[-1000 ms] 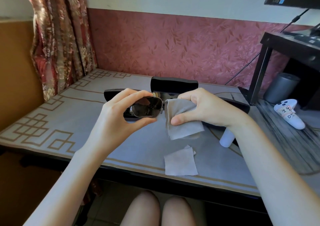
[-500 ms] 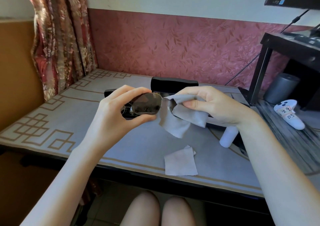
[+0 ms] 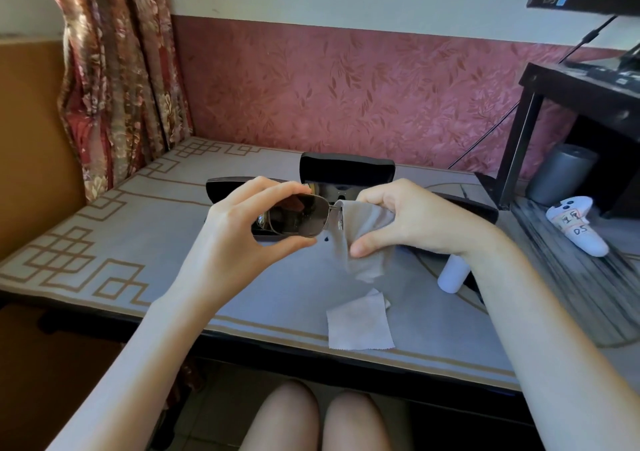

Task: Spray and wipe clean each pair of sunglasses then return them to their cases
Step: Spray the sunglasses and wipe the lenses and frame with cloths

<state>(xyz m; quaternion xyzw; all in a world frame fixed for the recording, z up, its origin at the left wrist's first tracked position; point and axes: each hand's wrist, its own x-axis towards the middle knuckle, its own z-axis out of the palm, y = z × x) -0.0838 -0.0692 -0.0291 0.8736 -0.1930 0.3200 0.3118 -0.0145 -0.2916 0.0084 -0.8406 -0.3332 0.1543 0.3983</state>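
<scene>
While the left hand [image 3: 239,232] pinches the metal-rimmed sunglasses [image 3: 298,220] above the table [image 3: 138,243] — fingers closed on one dark, squarish lens — the right hand [image 3: 412,218] presses a soft grey cloth [image 3: 363,239] around the other.

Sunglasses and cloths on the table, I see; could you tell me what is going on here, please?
A person is wiping a pair of sunglasses. The left hand pinches one lens by its edges, while the right hand presses a grey cloth around the other lens. A second cloth lies on the table, with open black cases behind.
</scene>
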